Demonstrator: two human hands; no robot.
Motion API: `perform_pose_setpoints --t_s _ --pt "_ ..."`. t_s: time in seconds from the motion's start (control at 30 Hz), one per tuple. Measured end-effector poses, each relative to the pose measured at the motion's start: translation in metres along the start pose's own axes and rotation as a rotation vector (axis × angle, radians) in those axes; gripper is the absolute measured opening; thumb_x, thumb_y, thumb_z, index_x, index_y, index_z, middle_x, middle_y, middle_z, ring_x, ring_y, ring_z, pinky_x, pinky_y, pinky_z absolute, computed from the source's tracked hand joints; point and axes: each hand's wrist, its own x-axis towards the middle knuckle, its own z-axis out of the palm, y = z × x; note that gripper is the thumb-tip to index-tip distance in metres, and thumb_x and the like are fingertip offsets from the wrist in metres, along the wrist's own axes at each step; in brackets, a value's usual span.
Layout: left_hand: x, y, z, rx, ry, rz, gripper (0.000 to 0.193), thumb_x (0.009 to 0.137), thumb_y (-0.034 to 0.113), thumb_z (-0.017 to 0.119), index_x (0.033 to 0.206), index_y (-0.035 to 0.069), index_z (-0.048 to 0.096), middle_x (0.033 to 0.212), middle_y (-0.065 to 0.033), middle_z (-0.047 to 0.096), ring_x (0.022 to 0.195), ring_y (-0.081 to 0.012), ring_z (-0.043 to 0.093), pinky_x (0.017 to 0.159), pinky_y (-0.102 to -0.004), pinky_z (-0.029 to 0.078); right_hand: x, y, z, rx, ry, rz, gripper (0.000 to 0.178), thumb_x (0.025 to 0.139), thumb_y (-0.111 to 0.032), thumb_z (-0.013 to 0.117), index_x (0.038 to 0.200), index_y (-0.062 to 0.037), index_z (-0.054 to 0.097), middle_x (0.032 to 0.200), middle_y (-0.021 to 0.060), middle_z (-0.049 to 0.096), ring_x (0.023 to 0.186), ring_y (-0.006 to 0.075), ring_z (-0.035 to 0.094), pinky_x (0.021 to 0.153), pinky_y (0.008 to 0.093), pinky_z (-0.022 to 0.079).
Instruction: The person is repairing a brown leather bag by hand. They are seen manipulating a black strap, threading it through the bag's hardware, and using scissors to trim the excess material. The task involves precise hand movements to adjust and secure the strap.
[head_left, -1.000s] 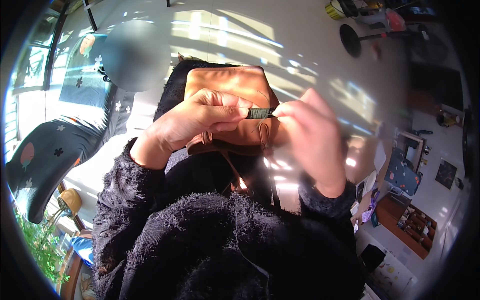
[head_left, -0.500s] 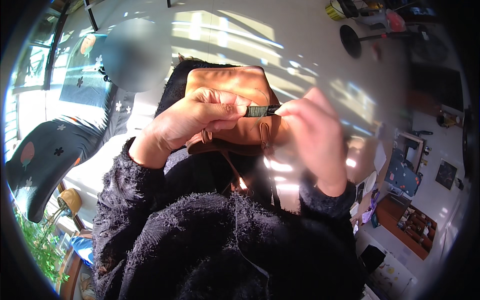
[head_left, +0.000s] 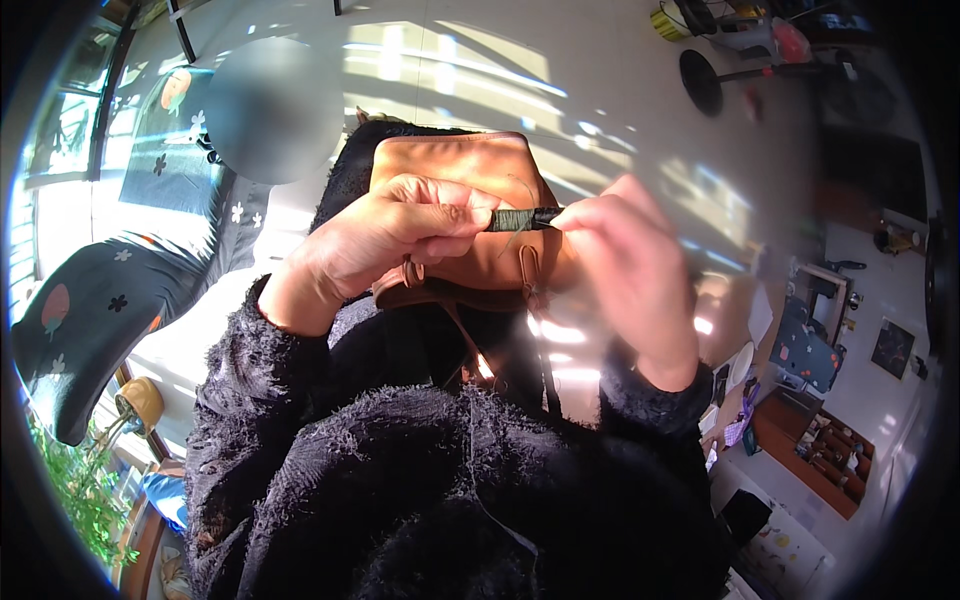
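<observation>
A dark fuzzy coat fills the near part of the view, its sleeves reaching up to both wrists. Beyond the cuffs, the left hand pinches the left end of a green spool between thumb and fingers. The right hand, blurred, has its fingertips drawn narrow at the spool's dark right end; I cannot tell whether they grip that end or only touch it. The spool lies sideways between the hands, above a tan bag. A thin strand of thread shows against the bag, which rests on the lap with its straps toward the coat. To the left stand a leafy plant and a couch in a dark flowered cover. Farther off, sunlight streaks the pale floor, where a stand with a round black base sits near a yellow basket.
</observation>
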Motion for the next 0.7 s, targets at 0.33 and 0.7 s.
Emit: perform_pose_setpoints --t_s 0.33,0.7 --pt "0.0 -0.0047 -0.0027 0.018 0.027 -0.021 0.023 0.089 0.025 0.052 0.097 0.005 0.059 0.054 0.0054 0.038 0.047 -0.0024 0.039 0.043 -0.0142 0.036 -0.0017 -0.0026 0.0055 -0.027 0.004 0.016 0.009 0.074 0.004 0.058 0.079 -0.0032 0.06 0.067 0.0071 0.044 0.053 0.0181 0.045 0.049 0.0292 0.036" --pt "-0.0006 -0.0062 -0.0032 0.029 0.02 -0.011 0.024 0.09 0.025 0.052 0.1 0.004 0.059 0.055 0.0057 0.038 0.047 -0.0024 0.038 0.043 -0.0144 0.035 -0.0018 -0.0043 0.0047 -0.011 -0.013 0.037 0.01 0.074 0.005 0.057 0.08 -0.0022 0.061 0.068 0.0074 0.046 0.053 0.0177 0.046 0.049 0.0289 0.037"
